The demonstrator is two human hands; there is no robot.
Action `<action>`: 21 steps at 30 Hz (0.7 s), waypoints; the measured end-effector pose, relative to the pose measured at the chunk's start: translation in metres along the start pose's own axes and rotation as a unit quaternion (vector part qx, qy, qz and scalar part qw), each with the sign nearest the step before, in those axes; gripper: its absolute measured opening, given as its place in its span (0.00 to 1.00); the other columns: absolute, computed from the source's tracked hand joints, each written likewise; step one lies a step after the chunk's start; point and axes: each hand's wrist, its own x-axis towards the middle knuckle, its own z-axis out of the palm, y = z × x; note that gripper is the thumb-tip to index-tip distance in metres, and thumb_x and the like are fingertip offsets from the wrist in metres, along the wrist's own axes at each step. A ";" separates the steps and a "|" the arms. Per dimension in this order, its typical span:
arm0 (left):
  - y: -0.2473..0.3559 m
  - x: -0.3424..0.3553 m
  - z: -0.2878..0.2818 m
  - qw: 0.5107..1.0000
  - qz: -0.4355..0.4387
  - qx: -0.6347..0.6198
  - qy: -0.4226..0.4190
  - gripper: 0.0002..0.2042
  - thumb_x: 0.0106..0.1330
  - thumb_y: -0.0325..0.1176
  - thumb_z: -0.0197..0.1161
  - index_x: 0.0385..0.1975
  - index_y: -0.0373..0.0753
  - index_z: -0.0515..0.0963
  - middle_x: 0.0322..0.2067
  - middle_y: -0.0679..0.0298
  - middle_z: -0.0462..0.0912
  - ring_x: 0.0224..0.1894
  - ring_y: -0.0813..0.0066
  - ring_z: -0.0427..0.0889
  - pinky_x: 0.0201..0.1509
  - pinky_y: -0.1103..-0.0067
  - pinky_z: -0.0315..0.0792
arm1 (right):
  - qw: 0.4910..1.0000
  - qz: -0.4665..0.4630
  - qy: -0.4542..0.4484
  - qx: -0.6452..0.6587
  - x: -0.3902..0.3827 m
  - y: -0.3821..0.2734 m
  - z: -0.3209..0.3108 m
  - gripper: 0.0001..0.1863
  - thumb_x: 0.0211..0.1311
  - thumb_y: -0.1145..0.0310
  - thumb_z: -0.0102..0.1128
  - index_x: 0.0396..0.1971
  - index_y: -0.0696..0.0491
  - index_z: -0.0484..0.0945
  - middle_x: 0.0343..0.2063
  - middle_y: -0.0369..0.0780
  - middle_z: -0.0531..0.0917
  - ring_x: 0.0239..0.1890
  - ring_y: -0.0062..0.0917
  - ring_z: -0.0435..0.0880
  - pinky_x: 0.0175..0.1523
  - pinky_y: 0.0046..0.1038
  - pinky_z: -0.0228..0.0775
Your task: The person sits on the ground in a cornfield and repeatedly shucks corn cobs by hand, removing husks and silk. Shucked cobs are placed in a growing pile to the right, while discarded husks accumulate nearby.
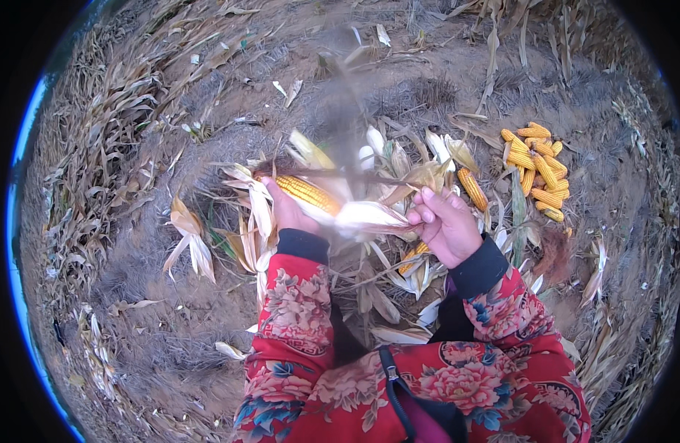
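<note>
My left hand [290, 210] is wrapped round a yellow ear of corn [308, 193], partly bared, with pale husk [260, 199] hanging at its left end. On the right, my right hand [447, 221] pinches the tip of a husk [377, 215] that stretches away from the ear. The far end of the ear is hidden by the husk and a blurred dark streak. Just past my right hand lies a bare ear of corn [472, 189]. Another ear [414, 257], partly in husk, lies below that hand.
A pile of bare yellow corn ears [543, 166] lies to the right. Torn husks [192, 240] are strewn over the brown soil [163, 325]. Dry corn stalks [107, 125] cover the ground at far left. Brown corn silk [553, 252] lies below the pile.
</note>
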 end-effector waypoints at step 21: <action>-0.009 -0.001 0.000 0.900 0.188 0.391 -0.039 0.31 0.74 0.57 0.44 0.55 0.29 0.72 0.40 0.60 0.80 0.39 0.72 0.78 0.46 0.76 0.72 | 0.963 -0.242 0.084 0.079 0.014 -0.101 -0.062 0.10 0.72 0.63 0.52 0.41 0.54 0.75 0.24 0.29 0.72 0.19 0.10 0.65 0.26 0.16 0.63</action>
